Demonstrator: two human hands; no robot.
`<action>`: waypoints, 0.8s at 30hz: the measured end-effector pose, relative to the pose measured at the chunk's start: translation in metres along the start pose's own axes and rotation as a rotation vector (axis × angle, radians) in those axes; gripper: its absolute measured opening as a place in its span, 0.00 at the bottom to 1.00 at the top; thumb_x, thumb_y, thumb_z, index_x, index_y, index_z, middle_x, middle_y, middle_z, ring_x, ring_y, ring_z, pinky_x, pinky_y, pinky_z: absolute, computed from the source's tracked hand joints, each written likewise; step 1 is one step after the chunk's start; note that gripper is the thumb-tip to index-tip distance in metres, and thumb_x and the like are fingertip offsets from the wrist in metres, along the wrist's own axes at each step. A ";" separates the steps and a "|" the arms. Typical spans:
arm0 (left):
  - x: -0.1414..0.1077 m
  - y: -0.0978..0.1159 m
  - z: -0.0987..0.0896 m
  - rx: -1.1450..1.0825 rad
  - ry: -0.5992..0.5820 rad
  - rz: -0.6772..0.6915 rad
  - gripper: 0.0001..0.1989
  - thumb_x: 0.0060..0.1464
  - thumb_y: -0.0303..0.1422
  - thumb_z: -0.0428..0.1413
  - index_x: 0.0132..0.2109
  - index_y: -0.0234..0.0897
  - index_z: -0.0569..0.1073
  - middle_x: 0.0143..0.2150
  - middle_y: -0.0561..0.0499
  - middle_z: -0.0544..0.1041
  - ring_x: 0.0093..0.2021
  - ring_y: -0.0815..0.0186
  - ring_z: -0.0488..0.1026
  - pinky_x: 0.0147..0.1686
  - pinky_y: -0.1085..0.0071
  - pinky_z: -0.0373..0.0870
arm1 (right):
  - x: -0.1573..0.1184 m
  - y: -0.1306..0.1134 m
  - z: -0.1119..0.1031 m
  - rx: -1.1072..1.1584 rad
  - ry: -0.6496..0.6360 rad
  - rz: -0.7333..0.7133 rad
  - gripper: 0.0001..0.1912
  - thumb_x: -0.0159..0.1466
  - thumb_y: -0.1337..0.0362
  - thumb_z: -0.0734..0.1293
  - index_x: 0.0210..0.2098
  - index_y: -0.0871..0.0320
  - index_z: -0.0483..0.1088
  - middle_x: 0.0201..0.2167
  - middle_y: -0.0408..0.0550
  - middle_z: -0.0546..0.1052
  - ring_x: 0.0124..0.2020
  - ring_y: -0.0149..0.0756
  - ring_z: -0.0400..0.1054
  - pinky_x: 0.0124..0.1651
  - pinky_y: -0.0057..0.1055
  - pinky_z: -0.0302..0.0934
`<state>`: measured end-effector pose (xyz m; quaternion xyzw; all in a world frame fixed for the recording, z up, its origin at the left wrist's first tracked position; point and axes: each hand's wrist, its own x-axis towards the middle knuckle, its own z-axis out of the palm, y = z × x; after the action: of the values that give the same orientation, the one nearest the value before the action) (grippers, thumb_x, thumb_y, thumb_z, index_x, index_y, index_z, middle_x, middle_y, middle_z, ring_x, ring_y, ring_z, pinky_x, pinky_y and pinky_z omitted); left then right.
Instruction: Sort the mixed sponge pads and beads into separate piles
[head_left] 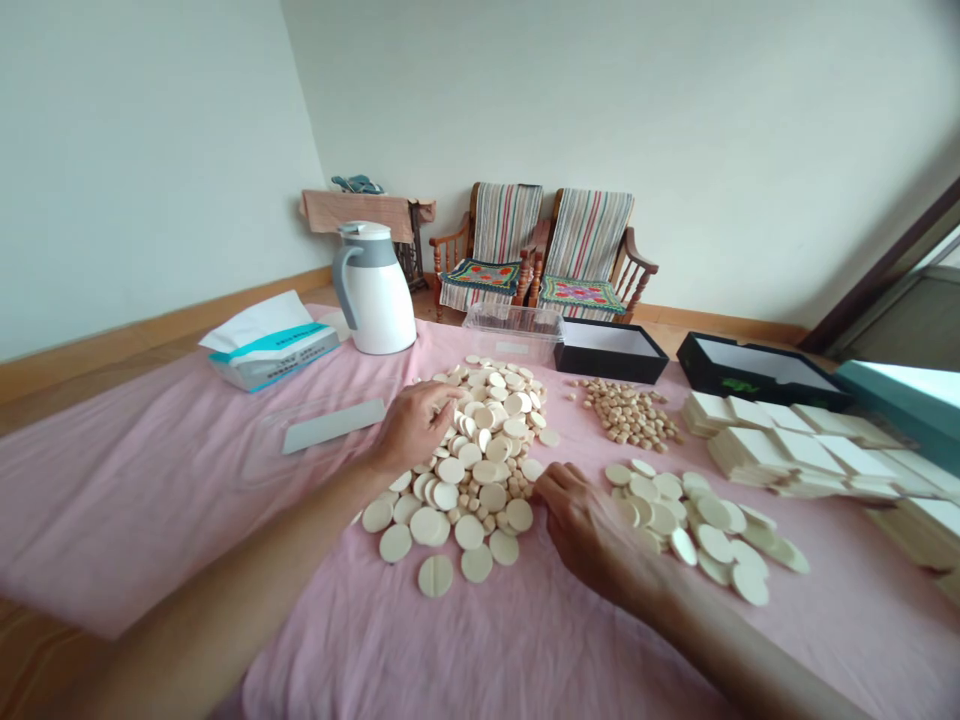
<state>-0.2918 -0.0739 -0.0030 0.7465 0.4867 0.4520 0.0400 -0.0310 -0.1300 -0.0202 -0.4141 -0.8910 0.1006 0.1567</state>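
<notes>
A large mixed pile of pale wooden discs and small wooden pieces spreads over the pink cloth. My left hand rests on the pile's upper left side, its fingers curled over the discs; what they hold, if anything, is hidden. At the pile's right edge my right hand has its fingers bent together beside a disc, and its fingertips are too small to make out. Right of that hand lies a separate heap of discs. Behind it is a heap of small wooden pieces.
Stacked square wooden tiles stand at the right. Farther back are two black boxes, a clear plastic tray, a white jug and a tissue pack. A flat pale strip lies left of my left hand.
</notes>
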 end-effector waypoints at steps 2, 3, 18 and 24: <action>0.004 -0.006 -0.005 -0.019 0.034 -0.043 0.09 0.56 0.32 0.53 0.41 0.38 0.77 0.40 0.48 0.80 0.44 0.59 0.76 0.49 0.61 0.71 | 0.001 0.001 0.003 -0.012 0.005 -0.006 0.14 0.56 0.82 0.55 0.31 0.59 0.64 0.33 0.50 0.69 0.37 0.38 0.62 0.39 0.31 0.57; 0.006 -0.008 -0.008 -0.037 0.056 -0.068 0.10 0.57 0.34 0.53 0.41 0.37 0.77 0.40 0.47 0.80 0.44 0.59 0.76 0.49 0.61 0.71 | 0.001 0.002 0.003 -0.005 0.011 -0.007 0.14 0.56 0.82 0.56 0.31 0.59 0.64 0.33 0.50 0.68 0.37 0.37 0.61 0.39 0.31 0.57; 0.014 -0.006 -0.004 -0.231 0.045 -0.232 0.21 0.57 0.46 0.50 0.46 0.32 0.72 0.44 0.41 0.80 0.43 0.58 0.78 0.45 0.63 0.74 | -0.003 0.001 0.017 -0.071 0.113 0.029 0.12 0.61 0.80 0.57 0.34 0.59 0.66 0.36 0.51 0.69 0.39 0.38 0.61 0.38 0.31 0.57; 0.023 -0.023 -0.025 0.092 -0.202 -0.151 0.15 0.50 0.34 0.52 0.43 0.40 0.78 0.47 0.48 0.80 0.51 0.55 0.73 0.56 0.59 0.64 | -0.004 0.005 0.026 0.076 0.214 0.040 0.11 0.62 0.79 0.57 0.33 0.58 0.65 0.35 0.50 0.69 0.39 0.38 0.60 0.40 0.32 0.59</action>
<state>-0.3224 -0.0537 0.0151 0.7505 0.5551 0.3475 0.0885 -0.0344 -0.1318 -0.0464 -0.4340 -0.8563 0.0927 0.2643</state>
